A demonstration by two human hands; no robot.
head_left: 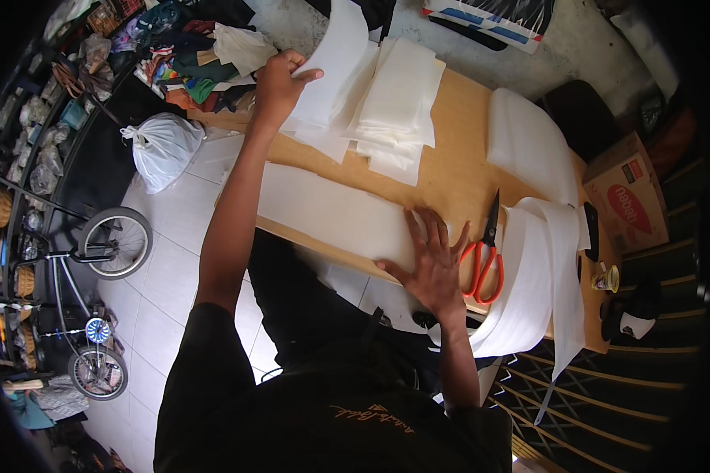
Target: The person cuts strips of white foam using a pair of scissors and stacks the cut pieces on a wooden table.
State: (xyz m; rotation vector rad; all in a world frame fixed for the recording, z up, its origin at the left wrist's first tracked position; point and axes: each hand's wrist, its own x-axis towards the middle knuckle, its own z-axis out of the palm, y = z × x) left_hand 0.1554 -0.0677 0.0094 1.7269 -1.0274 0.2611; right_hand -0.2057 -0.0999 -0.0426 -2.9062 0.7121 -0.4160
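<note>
L fingers (294, 57) w/ wht sheet (333, 65)

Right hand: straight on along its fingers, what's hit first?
Going straight on, the right hand would cross some bare tabletop, then most likely meet the stack of white sheets. Height is hard to judge from one view, so it might pass above.

A tan table (463, 130) stands on a pale tiled floor (166, 272) near a grey wall (580, 51).
</note>
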